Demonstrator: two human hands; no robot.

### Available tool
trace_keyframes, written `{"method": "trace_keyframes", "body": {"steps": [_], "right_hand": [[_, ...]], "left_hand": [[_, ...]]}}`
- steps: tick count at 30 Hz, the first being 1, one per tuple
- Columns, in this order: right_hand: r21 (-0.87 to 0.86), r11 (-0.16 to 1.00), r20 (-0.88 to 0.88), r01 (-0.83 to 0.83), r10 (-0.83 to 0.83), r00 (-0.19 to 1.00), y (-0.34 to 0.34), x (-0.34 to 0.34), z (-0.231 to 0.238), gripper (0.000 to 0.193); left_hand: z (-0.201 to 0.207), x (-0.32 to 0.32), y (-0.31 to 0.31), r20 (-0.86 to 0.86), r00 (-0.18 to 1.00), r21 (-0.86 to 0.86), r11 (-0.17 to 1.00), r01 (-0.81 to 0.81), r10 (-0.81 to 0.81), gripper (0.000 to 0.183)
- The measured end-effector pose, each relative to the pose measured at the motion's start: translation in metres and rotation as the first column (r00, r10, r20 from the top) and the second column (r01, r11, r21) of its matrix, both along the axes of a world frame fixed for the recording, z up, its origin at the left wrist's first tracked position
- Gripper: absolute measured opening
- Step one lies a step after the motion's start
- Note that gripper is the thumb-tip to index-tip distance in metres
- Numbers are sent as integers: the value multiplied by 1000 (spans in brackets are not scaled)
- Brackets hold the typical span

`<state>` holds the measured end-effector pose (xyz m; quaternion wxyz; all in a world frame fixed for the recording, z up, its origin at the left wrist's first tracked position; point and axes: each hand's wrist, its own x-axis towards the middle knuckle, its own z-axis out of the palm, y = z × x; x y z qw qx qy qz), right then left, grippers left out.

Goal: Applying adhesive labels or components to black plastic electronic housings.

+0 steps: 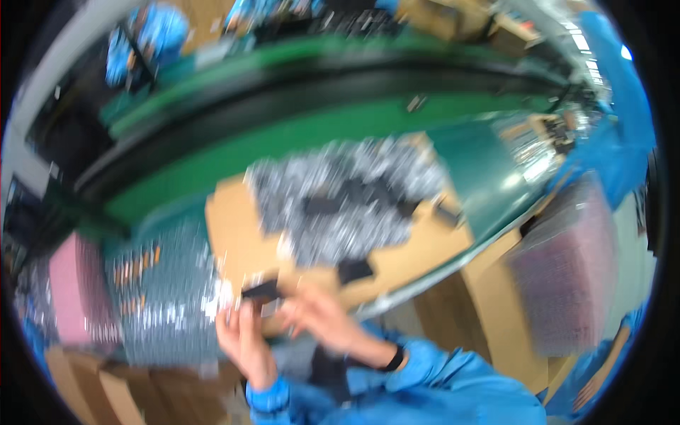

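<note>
My left hand point(246, 343) is closed on a small flat black piece point(261, 290), pinched at the fingertips above the cardboard's near left edge. My right hand point(322, 320), with a black band at its wrist, is close on the right, its fingers bent in toward the piece. Blur hides what, if anything, they grip. A loose black piece point(355, 270) lies on the cardboard sheet point(234, 219) just beyond my right hand. Farther off, a heap of clear plastic-wrapped parts point(333, 237) covers the sheet's middle, with several dark pieces on top.
The cardboard rests on a green work surface point(471, 159). At left are rows of small wrapped parts point(163, 312) and a pink stack point(74, 287). A wrapped pinkish stack point(567, 269) stands at right beside a cardboard box point(503, 312). People in blue work nearby.
</note>
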<state>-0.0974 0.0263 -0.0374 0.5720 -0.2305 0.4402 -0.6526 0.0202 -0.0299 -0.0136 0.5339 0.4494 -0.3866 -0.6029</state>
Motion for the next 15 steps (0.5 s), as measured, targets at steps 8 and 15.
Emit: {"method": "trace_keyframes", "body": {"steps": [8,15], "right_hand": [[208,972,85,-113,97,992,15,-13,9,34],[195,981,46,-3,-6,999,9,1,-6,22]], "left_hand": [[-19,-2,-9,-16,999,8,1000,-30,30,18],[-24,5,4,43,999,-9,1000,-20,21,19]]}}
